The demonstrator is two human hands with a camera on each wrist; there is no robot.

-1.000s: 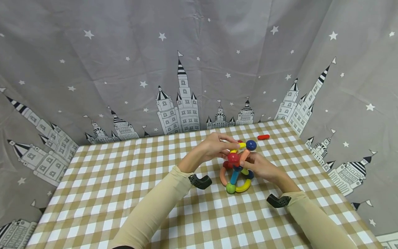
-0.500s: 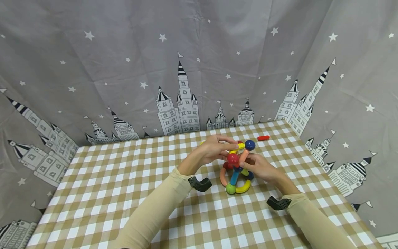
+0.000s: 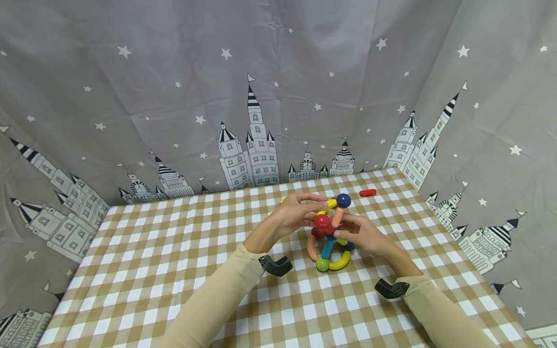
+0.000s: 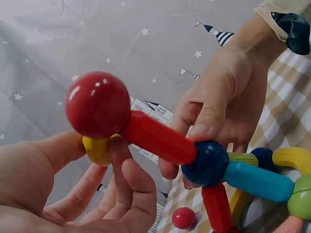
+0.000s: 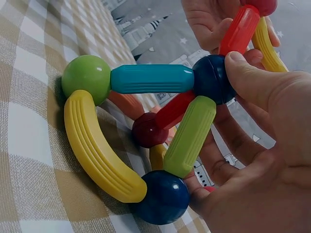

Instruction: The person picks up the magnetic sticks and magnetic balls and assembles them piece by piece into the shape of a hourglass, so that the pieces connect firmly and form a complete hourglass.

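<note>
A magnetic ball-and-rod model stands on the checked tablecloth, with a green ball (image 3: 322, 263), a yellow curved rod (image 5: 99, 148) and a turquoise rod (image 5: 152, 78) low down. Above its middle dark blue ball (image 4: 205, 163), a red rod (image 4: 158, 138) slants up to a large red ball (image 4: 97, 104). My left hand (image 3: 292, 213) pinches the upper yellow curved rod (image 4: 97, 149) just beneath that red ball. My right hand (image 3: 364, 235) grips the model around the middle blue ball, thumb against it. At the top sits another blue ball (image 3: 344, 200), joined to an orange rod (image 3: 337, 217).
A loose red rod (image 3: 368, 192) lies near the table's back edge, to the right. Behind my left hand a bit of a yellow piece (image 3: 282, 199) shows. In the left wrist view a red ball (image 4: 183, 218) is on the cloth. A grey castle-print curtain (image 3: 183, 96) closes the back.
The model's upper part, with the top blue ball and red ball, has shifted slightly left. My left hand has moved a little left with it; a yellow piece now shows behind that hand.
</note>
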